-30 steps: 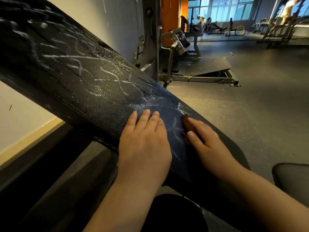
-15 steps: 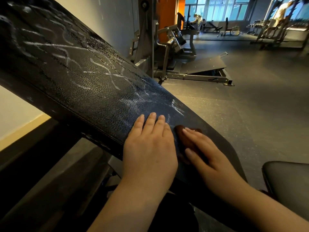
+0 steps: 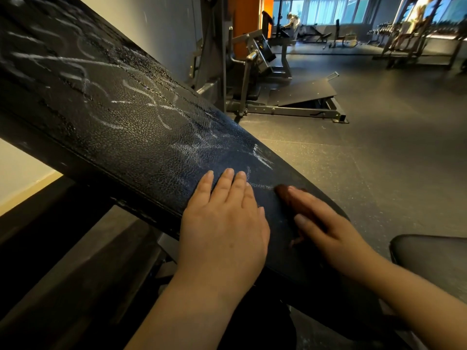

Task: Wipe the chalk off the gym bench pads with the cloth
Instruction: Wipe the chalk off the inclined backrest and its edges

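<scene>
A long black inclined bench pad point(image 3: 121, 127) runs from the upper left down to the lower right, scrawled with white chalk marks point(image 3: 141, 94). My left hand point(image 3: 225, 223) lies flat on the pad's lower part with straight fingers. Just right of it, my right hand point(image 3: 326, 228) presses a dark brown cloth point(image 3: 284, 194) against the pad with extended fingers; most of the cloth is hidden under the hand. A short chalk streak point(image 3: 261, 157) shows just above the cloth.
A second black seat pad point(image 3: 429, 256) sits at the right edge. Beyond the bench stands a grey steel machine point(image 3: 252, 72) with a sloped footplate point(image 3: 303, 93). Dark rubber floor point(image 3: 379, 160) stretches to the right. A pale wall is at left; people and racks are far back.
My right hand and the cloth have slid down the pad toward its lower end. My left hand stayed flat on the pad. The view shifted closer.
</scene>
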The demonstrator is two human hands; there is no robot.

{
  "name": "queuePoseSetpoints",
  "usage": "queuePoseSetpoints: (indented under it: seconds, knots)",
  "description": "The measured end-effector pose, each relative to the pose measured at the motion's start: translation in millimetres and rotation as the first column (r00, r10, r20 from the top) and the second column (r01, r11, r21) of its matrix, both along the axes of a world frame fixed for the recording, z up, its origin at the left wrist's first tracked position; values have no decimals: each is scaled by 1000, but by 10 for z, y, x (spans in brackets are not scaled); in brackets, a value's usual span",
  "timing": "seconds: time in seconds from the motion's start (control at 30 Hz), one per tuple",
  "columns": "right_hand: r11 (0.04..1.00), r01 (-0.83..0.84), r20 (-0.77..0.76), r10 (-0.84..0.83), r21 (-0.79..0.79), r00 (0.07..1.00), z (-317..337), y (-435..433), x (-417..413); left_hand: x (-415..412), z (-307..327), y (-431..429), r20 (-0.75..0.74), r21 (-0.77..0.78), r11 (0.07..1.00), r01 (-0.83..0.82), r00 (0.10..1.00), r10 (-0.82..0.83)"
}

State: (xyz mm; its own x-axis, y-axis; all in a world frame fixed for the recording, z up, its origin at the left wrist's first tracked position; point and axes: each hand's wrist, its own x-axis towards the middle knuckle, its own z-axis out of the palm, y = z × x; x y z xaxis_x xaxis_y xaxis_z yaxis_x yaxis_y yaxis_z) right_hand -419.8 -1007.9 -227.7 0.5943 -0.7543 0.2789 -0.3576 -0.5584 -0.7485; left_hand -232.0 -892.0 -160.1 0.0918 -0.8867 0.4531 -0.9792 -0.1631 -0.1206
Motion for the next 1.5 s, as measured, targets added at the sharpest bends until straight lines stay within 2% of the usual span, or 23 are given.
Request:
queuePoseSetpoints:
  seconds: [0.07,0.13,0.3,0.37,0.43,0.5,0.53,0.6,0.7,0.77,0.8,0.87,0.93,0.97,1.03,1.07,1.13,1.2,1.27,1.3,1.37,1.43,1.5]
  knots:
    - [971,208,-7,-208,120,978,-47,-290,28,-6,9,13,3,22,1000,-5,1000,5]
    - [951,272,-19,-272,146,962,-55,-322,130,-18,14,19,0,30,1000,-7,1000,7]
    - [999,-8,55,10,-44,998,63,276,111,-24,2,7,7,18,1000,-6,1000,6]
    - [995,-25,16,27,-101,1000,7,155,-1,-21,-14,6,13,16,1000,-4,1000,4]
    - [994,106,-4,-106,1,994,-51,-155,3,-18,-24,6,12,11,1000,-2,1000,2]
    - [941,294,-26,-294,167,956,-59,-379,116,-24,-31,13,11,1,1000,0,1000,0]
    - [931,310,-21,-312,193,950,-52,-387,186,-27,-32,14,9,-5,1000,2,1000,-2]
    - [964,214,13,-219,158,976,14,-225,302,-26,-30,11,8,-10,1000,3,1000,-3]
    - [995,-55,101,47,79,994,138,210,215,-26,-35,10,13,-8,1000,5,1000,-5]
    - [994,-112,109,112,-5,988,126,219,70,-25,-41,5,4,-14,1000,8,1000,-8]
    - [997,-73,115,76,-28,990,90,129,33,-23,-44,3,-2,-14,1000,6,1000,-6]
    - [990,124,165,-134,70,977,-22,-167,59,-22,-47,1,-6,-10,1000,0,1000,0]
    - [929,336,74,-350,154,934,-88,-387,178,-29,-46,10,-6,-7,1000,-4,1000,4]
    - [915,369,36,-379,163,925,-95,-407,239,-36,-45,10,-8,-8,1000,-4,1000,4]
    - [941,269,58,-286,204,956,-60,-308,339,-38,-46,7,-11,-12,1000,-4,1000,4]
    - [970,168,100,-187,174,977,-11,-193,357,-40,-50,6,-11,-12,1000,-2,1000,2]
    - [997,-52,132,44,60,990,156,40,308,-35,-50,5,-6,-14,1000,2,1000,-2]
    - [992,-103,106,111,-73,988,135,8,195,-32,-44,1,-2,-16,1000,2,1000,-2]
    - [989,75,92,-63,-131,994,6,-246,141,-31,-46,-4,-7,-21,1000,-1,1000,1]
    - [974,216,82,-210,-74,974,-31,-376,150,-32,-47,-6,-8,-24,1000,-3,1000,3]
    - [871,486,-45,-484,75,874,-56,-494,253,-40,-48,3,-13,-24,1000,-4,1000,3]
    - [857,512,-97,-506,51,857,-32,-414,379,-43,-44,6,-17,-28,1000,-3,1000,2]
    - [925,378,-9,-379,-47,925,41,-138,411,-40,-44,4,-5,-16,1000,-7,1000,7]
